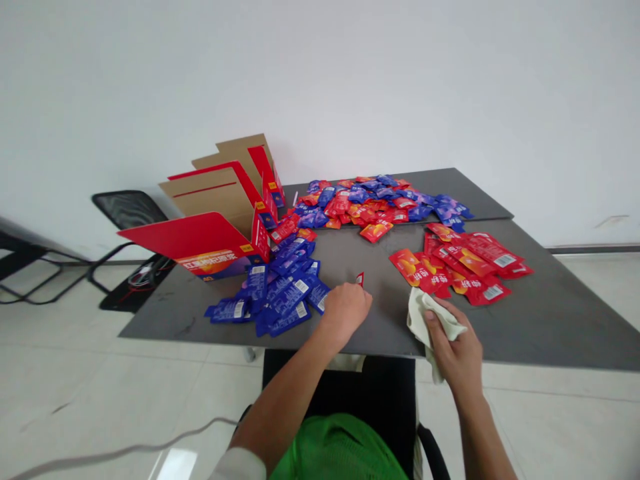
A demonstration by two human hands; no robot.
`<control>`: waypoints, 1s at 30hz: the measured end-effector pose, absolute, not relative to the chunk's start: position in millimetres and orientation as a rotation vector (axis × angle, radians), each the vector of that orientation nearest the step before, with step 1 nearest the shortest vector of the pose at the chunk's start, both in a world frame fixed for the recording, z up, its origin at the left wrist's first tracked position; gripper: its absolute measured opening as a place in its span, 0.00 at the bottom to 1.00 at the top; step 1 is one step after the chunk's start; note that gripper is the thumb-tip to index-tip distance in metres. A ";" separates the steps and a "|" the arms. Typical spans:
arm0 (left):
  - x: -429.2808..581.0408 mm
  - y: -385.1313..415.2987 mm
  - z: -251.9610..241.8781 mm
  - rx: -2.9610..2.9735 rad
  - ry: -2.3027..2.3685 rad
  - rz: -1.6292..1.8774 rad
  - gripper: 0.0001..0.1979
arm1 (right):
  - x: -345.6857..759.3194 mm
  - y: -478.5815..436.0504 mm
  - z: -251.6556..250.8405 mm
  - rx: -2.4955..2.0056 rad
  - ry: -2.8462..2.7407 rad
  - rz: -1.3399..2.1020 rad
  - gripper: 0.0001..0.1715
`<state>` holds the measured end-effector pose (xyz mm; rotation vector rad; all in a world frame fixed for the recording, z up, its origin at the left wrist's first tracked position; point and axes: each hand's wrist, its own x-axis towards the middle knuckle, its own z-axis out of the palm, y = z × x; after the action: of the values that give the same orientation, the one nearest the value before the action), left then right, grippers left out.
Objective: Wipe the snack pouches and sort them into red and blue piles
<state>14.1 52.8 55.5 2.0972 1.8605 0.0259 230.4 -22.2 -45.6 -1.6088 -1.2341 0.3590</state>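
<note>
My left hand [345, 308] rests on the dark grey table [550, 313] near its front edge, fingers curled round a small red packet [360, 278] whose corner sticks out. My right hand [457, 353] grips a crumpled white cloth [425, 313] at the table's front edge. A pile of blue packets [277, 290] lies just left of my left hand. A pile of red packets [463, 263] lies just beyond my right hand.
A mixed heap of red and blue packets [373, 200] fills the far middle of the table. An open red cardboard box [220, 220] stands at the left. A black chair [127, 220] stands on the pale floor beyond it.
</note>
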 end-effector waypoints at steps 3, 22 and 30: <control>0.2 56.2 52.2 2.026 1.808 0.065 0.21 | 231.9 -21.6 -46.7 -1.609 -1.244 0.363 0.32; 80.3 88.0 64.2 1.242 0.984 0.720 0.22 | 246.9 -33.3 -35.4 -1.392 -1.566 0.690 0.21; 208.5 140.3 74.6 1.116 0.899 0.676 0.14 | 247.3 -31.3 -40.5 -1.315 -1.598 0.698 0.18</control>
<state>208.5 140.3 74.6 1.1157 0.8995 0.6760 247.3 -31.3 -40.5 -1.3147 -1.5985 0.6982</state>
